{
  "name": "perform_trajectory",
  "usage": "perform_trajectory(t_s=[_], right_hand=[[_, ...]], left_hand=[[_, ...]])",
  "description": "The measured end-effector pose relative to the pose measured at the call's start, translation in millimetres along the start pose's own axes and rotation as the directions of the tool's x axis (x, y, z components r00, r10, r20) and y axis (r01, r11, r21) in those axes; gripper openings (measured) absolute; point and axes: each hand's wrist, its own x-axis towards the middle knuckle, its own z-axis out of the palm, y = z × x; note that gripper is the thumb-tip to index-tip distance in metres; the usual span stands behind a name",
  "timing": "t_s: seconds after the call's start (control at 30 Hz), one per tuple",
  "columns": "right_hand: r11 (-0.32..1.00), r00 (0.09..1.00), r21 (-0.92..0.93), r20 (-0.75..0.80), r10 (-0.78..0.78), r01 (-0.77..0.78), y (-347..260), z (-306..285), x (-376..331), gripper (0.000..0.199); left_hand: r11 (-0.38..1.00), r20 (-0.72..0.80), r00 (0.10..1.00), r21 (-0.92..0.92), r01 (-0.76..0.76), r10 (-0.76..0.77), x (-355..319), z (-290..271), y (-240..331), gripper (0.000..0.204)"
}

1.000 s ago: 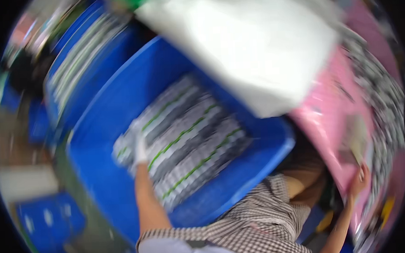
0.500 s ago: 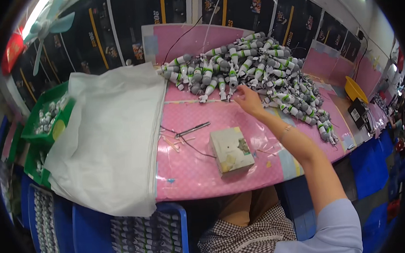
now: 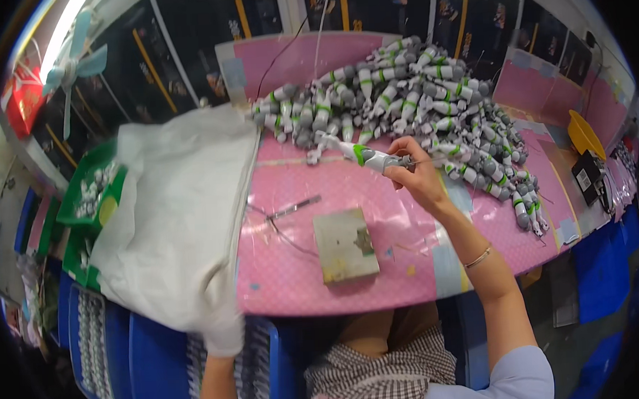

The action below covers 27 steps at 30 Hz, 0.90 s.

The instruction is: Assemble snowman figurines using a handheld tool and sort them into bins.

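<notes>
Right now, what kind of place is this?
Probably a small factory workbench. A big pile of identical grey-and-green parts covers the pink table, the right hand holds one, and blue crates of finished ones sit below.

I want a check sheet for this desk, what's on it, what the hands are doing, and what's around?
Surface: pink table, mostly covered at the back.
Job's things: one grey-and-green piece held above the table; a big pile of the same behind it.
Clutter: white bag draped over the left edge; grey block; tweezers; yellow tray.
Hands: right hand grips the piece; left hand, gloved, is under the bag.
Cables: thin wires beside the block.
Surroundings: blue crates with packed rows below; green boxes; small fan.
</notes>
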Motion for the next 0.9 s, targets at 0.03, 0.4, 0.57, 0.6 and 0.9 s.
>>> perform_trajectory(t_s=[0.03, 0.4, 0.57, 0.6, 0.9], right_hand=[[0.993, 0.993, -0.117, 0.114, 0.027, -0.013, -14.5, 0.0, -11.1, 0.031], [0.761, 0.887, 0.497, 0.404, 0.222, -0.417, 2.5, 24.5, -110.5, 0.045], [0.393, 0.849, 0.758, 0.509, 0.145, -0.521, 4.1, 62.1, -146.8, 0.056], [0.269, 0.847, 0.805, 0.524, 0.095, -0.528, 7.2, 68.7, -147.8, 0.056], [0.609, 0.973, 0.779, 0.225, -0.046, -0.151, 12.3, 79.4, -152.2, 0.043]], left_hand=[[0.957, 0.249, 0.952, 0.186, -0.225, 0.176, 14.2, 26.2, 13.3, 0.042], [0.34, 0.58, 0.743, -0.661, 0.669, -0.334, 24.6, 130.7, 33.9, 0.042], [0.108, 0.514, 0.709, -0.768, 0.631, -0.483, 8.9, 128.5, 22.8, 0.035], [0.124, 0.521, 0.685, -0.743, 0.658, -0.509, 6.5, 127.2, 23.1, 0.036], [0.315, 0.558, 0.734, -0.668, 0.674, -0.387, 0.7, 128.8, 39.6, 0.04]])
